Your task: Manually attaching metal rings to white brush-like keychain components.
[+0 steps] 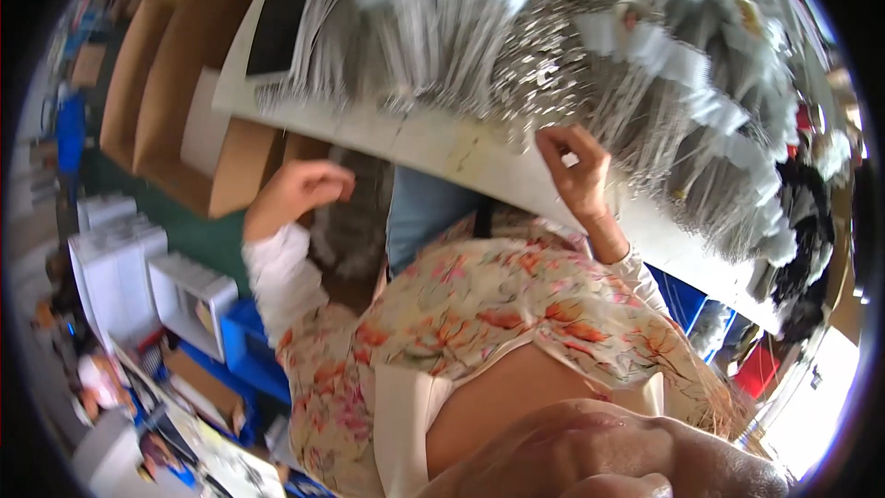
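Observation:
My left hand (300,192) hovers off the table's near left edge, beside a cardboard box. Its fingers are curled together and slightly blurred, and I cannot make out anything in them. Over the near edge of the white table (433,140), my right hand (577,171) has thumb and forefinger pinched into a ring. Whatever may sit between those fingertips is too small to tell. Just beyond it lies a heap of small shiny metal-looking pieces (544,60). Bundles of thin grey strands with pale ends (442,18) fan out to its left, and similar bundles (682,111) spread to its right.
A dark flat rectangular panel (278,29) lies at the table's left end. Next to it stands an open cardboard box (175,83). Farther left are white drawer-like boxes (120,263) and a blue bin (253,346). Black strands (804,231) hang at the right.

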`<state>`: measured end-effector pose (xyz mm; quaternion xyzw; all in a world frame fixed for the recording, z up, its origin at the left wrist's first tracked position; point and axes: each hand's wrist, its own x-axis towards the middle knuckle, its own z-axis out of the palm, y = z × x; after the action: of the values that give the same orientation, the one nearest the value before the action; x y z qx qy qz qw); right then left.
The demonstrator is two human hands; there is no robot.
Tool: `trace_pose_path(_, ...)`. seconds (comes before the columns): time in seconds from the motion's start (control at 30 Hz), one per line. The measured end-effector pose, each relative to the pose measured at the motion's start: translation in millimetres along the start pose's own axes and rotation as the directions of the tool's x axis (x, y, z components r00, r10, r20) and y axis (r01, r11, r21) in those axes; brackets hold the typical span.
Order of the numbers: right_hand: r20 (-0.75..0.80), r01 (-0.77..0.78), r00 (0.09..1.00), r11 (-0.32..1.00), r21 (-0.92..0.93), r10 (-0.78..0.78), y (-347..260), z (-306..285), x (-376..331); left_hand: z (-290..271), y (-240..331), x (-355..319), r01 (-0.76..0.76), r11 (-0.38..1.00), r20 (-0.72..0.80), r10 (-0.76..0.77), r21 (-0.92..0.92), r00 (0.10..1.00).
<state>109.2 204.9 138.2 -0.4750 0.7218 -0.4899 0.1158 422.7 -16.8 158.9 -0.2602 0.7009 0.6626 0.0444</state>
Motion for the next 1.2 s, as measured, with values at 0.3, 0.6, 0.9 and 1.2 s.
trace_pose_path(0.3,-0.157,0.202,0.968,0.979,0.028,-0.195,-45.2,-76.5,42.7,-82.4,238.9,135.2,-0.287,0.798,-0.178,0.435,0.530,0.883)
trace_pose_path(0.6,-0.267,0.152,0.935,0.943,-0.296,-0.234,-32.3,-189.0,111.2,-186.0,218.6,340.3,0.246,0.892,-0.370,-0.098,0.380,0.924)
trace_pose_path(0.9,-0.112,-0.179,0.979,0.980,-0.089,0.169,52.5,-205.4,270.6,-161.1,233.2,327.4,0.267,0.882,-0.434,-0.080,0.389,0.897)
trace_pose_path(1.2,-0.213,-0.561,0.813,0.827,-0.042,0.541,73.7,-175.3,305.8,-98.0,338.3,288.4,-0.347,0.822,-0.363,0.524,0.452,0.770)
